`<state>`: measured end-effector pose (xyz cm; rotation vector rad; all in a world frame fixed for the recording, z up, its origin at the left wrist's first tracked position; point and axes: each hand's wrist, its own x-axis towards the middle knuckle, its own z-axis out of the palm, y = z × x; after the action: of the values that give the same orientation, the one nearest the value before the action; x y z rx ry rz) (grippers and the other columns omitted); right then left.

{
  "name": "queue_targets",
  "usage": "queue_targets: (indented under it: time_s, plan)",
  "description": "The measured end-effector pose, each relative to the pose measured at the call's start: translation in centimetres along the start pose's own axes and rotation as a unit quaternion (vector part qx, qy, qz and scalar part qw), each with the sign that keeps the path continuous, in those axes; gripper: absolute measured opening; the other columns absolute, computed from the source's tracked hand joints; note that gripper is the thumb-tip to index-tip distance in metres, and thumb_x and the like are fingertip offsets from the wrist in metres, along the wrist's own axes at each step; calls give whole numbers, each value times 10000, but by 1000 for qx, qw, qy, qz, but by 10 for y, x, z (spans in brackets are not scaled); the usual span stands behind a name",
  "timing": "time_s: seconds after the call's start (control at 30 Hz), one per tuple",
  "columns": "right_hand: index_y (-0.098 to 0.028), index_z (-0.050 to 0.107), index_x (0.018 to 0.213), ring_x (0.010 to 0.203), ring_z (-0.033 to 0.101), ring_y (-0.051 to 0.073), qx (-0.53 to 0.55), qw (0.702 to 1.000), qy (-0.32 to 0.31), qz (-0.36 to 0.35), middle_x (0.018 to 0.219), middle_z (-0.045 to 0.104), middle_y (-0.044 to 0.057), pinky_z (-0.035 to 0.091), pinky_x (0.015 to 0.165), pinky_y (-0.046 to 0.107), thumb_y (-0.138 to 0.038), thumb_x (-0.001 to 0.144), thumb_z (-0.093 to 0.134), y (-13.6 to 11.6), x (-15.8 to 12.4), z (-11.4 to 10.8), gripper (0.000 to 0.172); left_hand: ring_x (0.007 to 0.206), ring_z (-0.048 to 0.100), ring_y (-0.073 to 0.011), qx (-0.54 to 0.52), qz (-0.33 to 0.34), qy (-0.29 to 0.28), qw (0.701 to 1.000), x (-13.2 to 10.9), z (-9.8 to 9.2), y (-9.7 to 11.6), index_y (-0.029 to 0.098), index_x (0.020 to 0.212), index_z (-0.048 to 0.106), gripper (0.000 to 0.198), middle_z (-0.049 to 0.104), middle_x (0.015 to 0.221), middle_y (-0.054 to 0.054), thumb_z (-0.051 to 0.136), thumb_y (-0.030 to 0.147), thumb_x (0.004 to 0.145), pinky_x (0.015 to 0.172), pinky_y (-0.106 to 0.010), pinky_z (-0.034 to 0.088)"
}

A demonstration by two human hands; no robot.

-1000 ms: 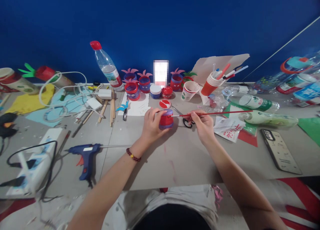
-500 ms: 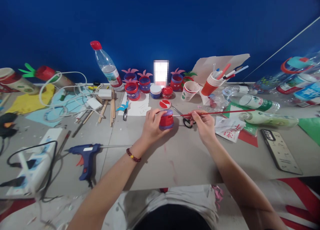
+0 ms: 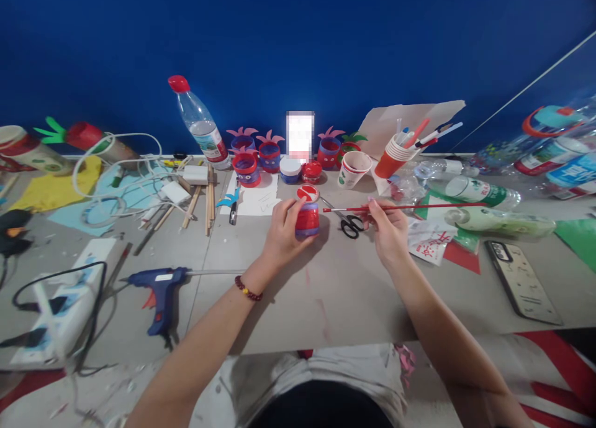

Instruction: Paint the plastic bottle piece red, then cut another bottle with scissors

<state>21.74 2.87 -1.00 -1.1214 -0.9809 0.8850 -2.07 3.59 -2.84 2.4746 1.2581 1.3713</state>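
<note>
My left hand [image 3: 282, 231] is closed round a small red and purple painted pot [image 3: 308, 220], which stands upright on the grey table [image 3: 335, 291]. My right hand [image 3: 387, 228] pinches a thin red paintbrush [image 3: 410, 207] that lies nearly level, its tip pointing left and ending a little to the right of the pot, apart from it. A red paint lid [image 3: 307, 193] lies just behind the pot. Black-handled scissors [image 3: 350, 224] rest between my two hands.
A blue glue gun [image 3: 161, 285] and a power strip [image 3: 65, 310] lie at the left. Decorated pots [image 3: 246, 167], a paper cup [image 3: 352, 169], a red cup of pens [image 3: 393, 154] and plastic bottles [image 3: 470, 193] crowd the back and right. A phone [image 3: 521, 282] lies at the right.
My left hand has turned the pot more upright. My right hand has drawn the brush to the right, off the pot.
</note>
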Motion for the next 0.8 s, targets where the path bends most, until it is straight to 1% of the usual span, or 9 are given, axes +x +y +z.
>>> queue_targets:
  time_s: [0.07, 0.17, 0.27, 0.33, 0.43, 0.53, 0.7, 0.8]
  plan:
    - [-216, 692, 803, 516, 579, 103, 8, 1000, -12, 5, 697, 729, 7, 418, 455, 229, -471, 807, 748, 0, -2, 1, 261, 1199, 527, -292, -6, -16, 2, 1000, -1, 1, 0, 230, 1417, 358, 767, 487, 1284, -136, 763, 339, 775, 1039, -488, 487]
    - [-213, 696, 790, 533, 589, 103, 31, 999, -23, 13, 682, 728, 7, 423, 461, 220, -457, 797, 763, -1, -4, 4, 253, 1226, 535, -289, -9, -29, 26, 999, 0, 3, 1, 231, 1365, 388, 708, 495, 1288, -132, 773, 317, 778, 1061, -486, 489]
    - [-211, 694, 771, 545, 599, 104, 44, 998, -27, 21, 682, 733, 13, 427, 456, 212, -470, 771, 783, -4, -6, 7, 274, 1230, 537, -283, -14, -27, 50, 998, 1, 5, 2, 226, 1329, 411, 670, 498, 1290, -131, 778, 276, 770, 1067, -478, 491]
    - [-207, 691, 769, 553, 609, 112, 45, 998, -31, 29, 675, 735, 22, 432, 453, 214, -487, 757, 788, -6, -7, 9, 296, 1225, 534, -281, -14, -21, 52, 998, 2, 6, 1, 223, 1319, 422, 649, 502, 1279, -128, 769, 254, 770, 1065, -473, 491]
    - [-206, 681, 770, 525, 595, 114, 43, 998, -39, 40, 648, 722, 21, 432, 443, 221, -505, 749, 785, -9, -9, 11, 317, 1181, 540, -280, -8, -17, 31, 999, 1, 4, 1, 233, 1310, 441, 636, 510, 1238, -111, 760, 254, 759, 1033, -478, 500]
    - [-207, 675, 766, 512, 581, 109, 45, 997, -37, 48, 637, 716, 17, 431, 439, 219, -519, 736, 790, -12, -9, 12, 334, 1151, 533, -282, -8, -29, 0, 1000, 0, 1, 0, 242, 1318, 447, 656, 497, 1232, -106, 758, 264, 741, 1009, -485, 500]
    - [-203, 678, 757, 531, 593, 111, 51, 996, -30, 59, 635, 717, 25, 434, 443, 210, -517, 709, 810, -12, -8, 12, 345, 1177, 496, -294, -17, -48, -29, 998, -2, -1, 0, 237, 1341, 434, 715, 459, 1273, -119, 771, 278, 711, 1028, -492, 474]
    - [-203, 677, 758, 524, 591, 111, 50, 996, -32, 61, 641, 720, 28, 429, 437, 210, -517, 713, 807, -10, -8, 12, 343, 1197, 482, -305, -18, -48, -45, 998, -2, 0, 1, 236, 1372, 408, 761, 450, 1285, -125, 768, 306, 704, 1040, -510, 457]
